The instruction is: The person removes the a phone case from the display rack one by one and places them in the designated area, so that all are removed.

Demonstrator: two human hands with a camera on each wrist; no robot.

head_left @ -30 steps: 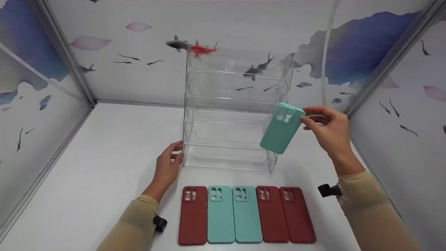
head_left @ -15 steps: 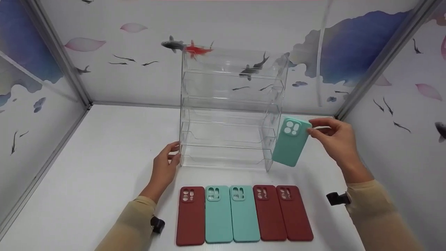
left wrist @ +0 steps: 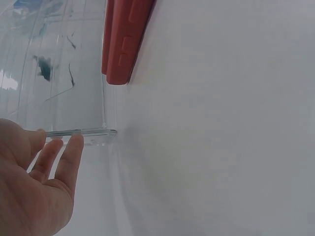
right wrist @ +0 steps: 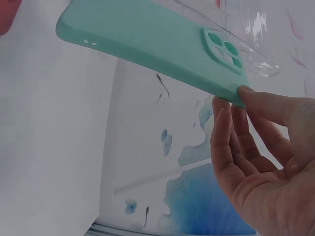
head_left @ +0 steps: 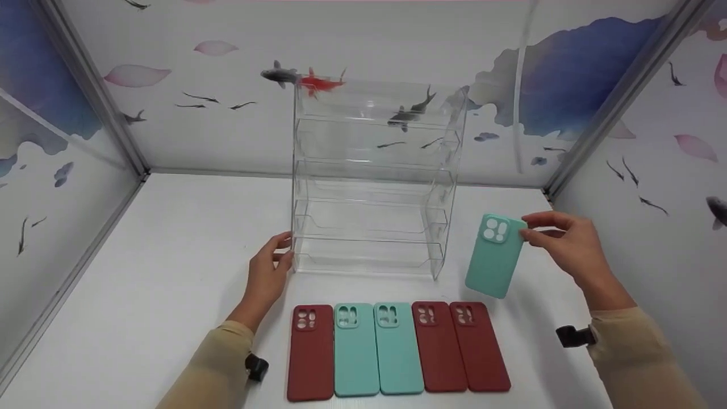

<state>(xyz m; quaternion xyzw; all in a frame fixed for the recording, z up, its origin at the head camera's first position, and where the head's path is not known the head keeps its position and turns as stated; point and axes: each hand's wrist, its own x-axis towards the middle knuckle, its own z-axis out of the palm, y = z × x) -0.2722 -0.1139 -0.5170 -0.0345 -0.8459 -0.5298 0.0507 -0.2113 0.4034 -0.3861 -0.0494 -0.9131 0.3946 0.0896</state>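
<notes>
In the head view my right hand (head_left: 571,244) pinches the top right corner of a mint-green phone case (head_left: 494,261), tilted above the table to the right of a clear acrylic rack (head_left: 368,241). The right wrist view shows the thumb on the case's camera end, fingers behind it. My left hand (head_left: 270,272) touches the rack's left side panel low near the front; in the left wrist view its fingertips (left wrist: 75,142) meet the panel from outside. In front of the rack lies a row of red phone cases (head_left: 310,363) and mint-green phone cases (head_left: 356,360), camera cutouts towards the rack.
The rack has several tiers and stands on a white table (head_left: 187,255). Walls printed with fish and petals (head_left: 136,75) enclose the table at the back and both sides, with metal posts (head_left: 122,113) at the corners.
My right hand has carried the mint-green case right and down, away from the rack's right side towards the table. The left hand stays on the rack. The head view shifts slightly.
</notes>
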